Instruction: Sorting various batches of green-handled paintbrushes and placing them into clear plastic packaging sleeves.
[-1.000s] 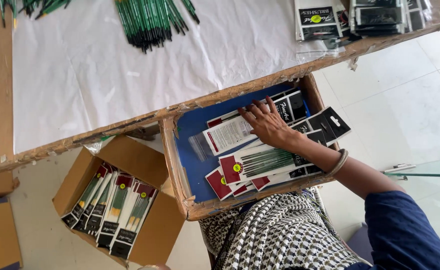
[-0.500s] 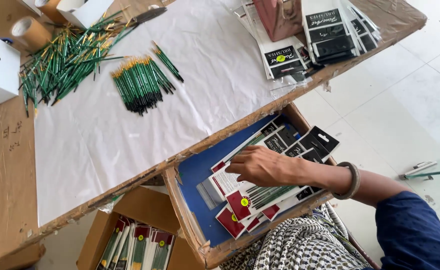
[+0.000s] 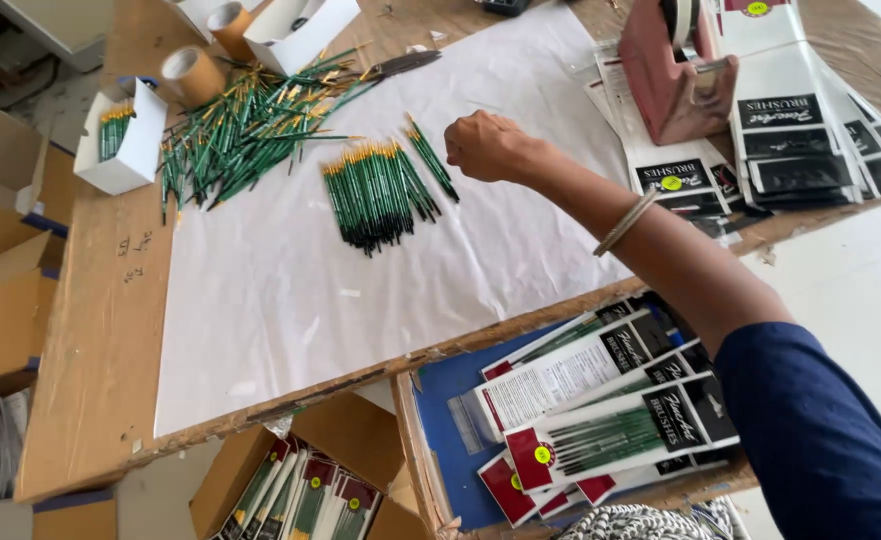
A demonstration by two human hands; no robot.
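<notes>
hand over the brushes

right hand (image 3: 489,146) is hovering over the white paper sheet (image 3: 291,300) on the table (image 3: 101,330), fingers curled in together, pinching nothing visible. green paintbrushes (image 3: 376,190) are lying in a neat bunch just beside it. packed brush packets (image 3: 601,420) are sitting in the box (image 3: 441,400) below the table edge.
</notes>
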